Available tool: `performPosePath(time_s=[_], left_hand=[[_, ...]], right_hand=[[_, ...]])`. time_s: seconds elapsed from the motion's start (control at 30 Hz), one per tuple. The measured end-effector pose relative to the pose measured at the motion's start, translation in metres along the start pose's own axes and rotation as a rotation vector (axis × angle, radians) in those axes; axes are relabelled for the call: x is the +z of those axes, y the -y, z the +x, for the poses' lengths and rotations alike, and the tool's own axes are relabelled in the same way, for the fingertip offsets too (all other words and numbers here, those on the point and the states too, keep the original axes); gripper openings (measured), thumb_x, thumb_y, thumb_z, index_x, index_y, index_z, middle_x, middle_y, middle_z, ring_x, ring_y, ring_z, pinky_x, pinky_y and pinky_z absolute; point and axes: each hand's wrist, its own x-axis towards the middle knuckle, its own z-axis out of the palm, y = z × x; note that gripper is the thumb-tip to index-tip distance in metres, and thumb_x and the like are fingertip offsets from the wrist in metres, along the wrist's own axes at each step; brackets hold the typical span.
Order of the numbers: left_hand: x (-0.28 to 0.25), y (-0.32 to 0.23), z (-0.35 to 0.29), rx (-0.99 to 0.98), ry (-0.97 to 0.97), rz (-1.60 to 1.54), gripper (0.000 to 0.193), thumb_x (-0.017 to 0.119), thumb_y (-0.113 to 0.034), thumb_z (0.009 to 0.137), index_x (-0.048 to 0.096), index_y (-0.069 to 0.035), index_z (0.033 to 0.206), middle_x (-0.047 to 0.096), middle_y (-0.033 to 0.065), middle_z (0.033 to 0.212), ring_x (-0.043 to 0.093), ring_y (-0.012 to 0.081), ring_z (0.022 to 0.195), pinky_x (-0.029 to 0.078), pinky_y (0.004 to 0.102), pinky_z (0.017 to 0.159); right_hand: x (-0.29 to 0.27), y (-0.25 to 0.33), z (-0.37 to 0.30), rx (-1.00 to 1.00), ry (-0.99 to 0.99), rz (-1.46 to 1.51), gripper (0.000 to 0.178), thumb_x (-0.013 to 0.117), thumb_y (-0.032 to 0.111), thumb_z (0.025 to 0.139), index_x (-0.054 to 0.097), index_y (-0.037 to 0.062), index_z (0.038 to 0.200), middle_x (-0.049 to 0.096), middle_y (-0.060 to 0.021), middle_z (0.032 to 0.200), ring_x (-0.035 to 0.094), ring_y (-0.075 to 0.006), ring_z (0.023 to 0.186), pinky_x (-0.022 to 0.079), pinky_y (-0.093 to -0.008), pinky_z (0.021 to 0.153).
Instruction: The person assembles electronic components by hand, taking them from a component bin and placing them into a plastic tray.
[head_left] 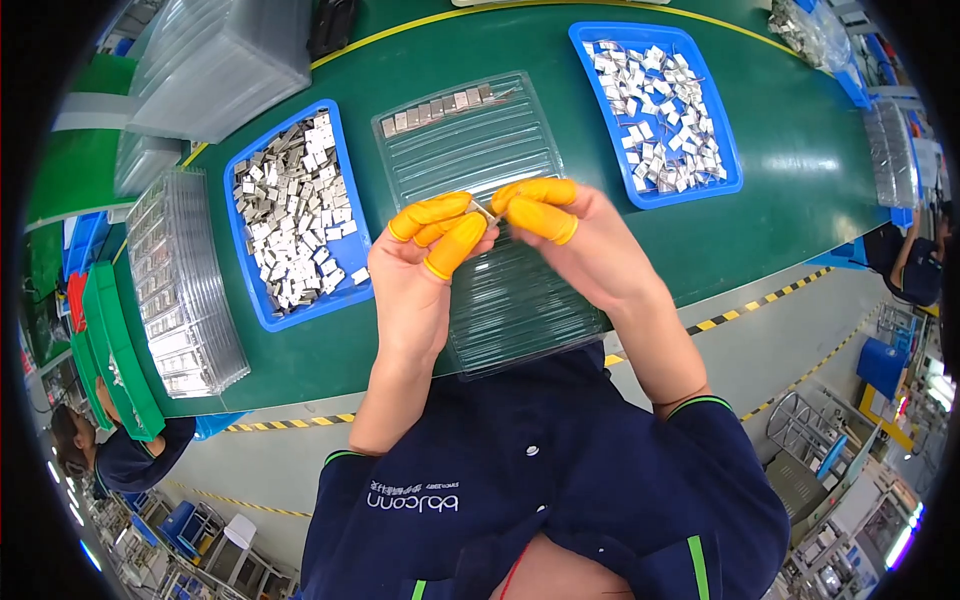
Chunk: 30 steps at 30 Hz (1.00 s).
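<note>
Both hands meet over the clear ribbed tray (520, 300) at the green table's (780, 160) near edge. The left hand (425, 255) and right hand (570, 235), fingertips in yellow cots, pinch a small metal part (486, 211) between them. Beyond, two blue bins (262, 300) hold metal pieces.

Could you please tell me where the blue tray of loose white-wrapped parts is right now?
In the head view the blue tray sits on the green table, to the person's right of the clear ribbed tray and beyond the right hand.
</note>
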Motion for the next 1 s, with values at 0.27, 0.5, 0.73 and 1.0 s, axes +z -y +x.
performPosePath(time_s=[0.27,0.5,0.73,1.0], left_hand=[[-0.005,-0.02,0.002,-0.044,0.147,0.116,0.022,0.066,0.005,0.074,0.06,0.004,0.096,0.064,0.0126,0.093,0.064,0.0188,0.082,0.052,0.0295,0.077],[0.009,-0.049,0.003,0.074,0.321,0.632,0.02,0.069,0.004,0.071,0.064,0.003,0.09,0.066,0.009,0.09,0.064,0.0145,0.08,0.051,0.0255,0.076],[0.009,-0.041,0.015,0.184,0.385,0.993,0.022,0.07,0.002,0.071,0.064,0.003,0.092,0.066,0.0084,0.089,0.064,0.0137,0.078,0.05,0.0242,0.075],[0.008,-0.041,0.055,0.044,-0.032,0.387,0.022,0.063,-0.004,0.08,0.061,0.004,0.1,0.064,0.0104,0.093,0.063,0.0171,0.082,0.051,0.0259,0.076]], right_hand=[[-0.02,0.008,0.003,0.434,0.312,0.29,0.015,0.068,0.014,0.077,0.062,0.0022,0.085,0.056,-0.0023,0.082,0.05,-0.0114,0.074,0.042,-0.0293,0.078],[-0.027,0.021,0.006,0.391,0.442,0.012,0.022,0.068,0.008,0.075,0.065,-0.0029,0.094,0.064,-0.0065,0.091,0.059,-0.0135,0.084,0.046,-0.0242,0.079],[-0.02,0.042,0.012,0.095,0.421,-0.699,0.014,0.07,0.005,0.071,0.067,-0.0021,0.082,0.063,-0.0043,0.085,0.056,-0.0099,0.077,0.046,-0.0226,0.068],[0.002,0.034,0.028,-0.723,-0.143,-0.927,0.021,0.073,0.009,0.069,0.068,0.0042,0.088,0.063,-0.003,0.08,0.056,-0.0132,0.069,0.048,-0.026,0.064]])
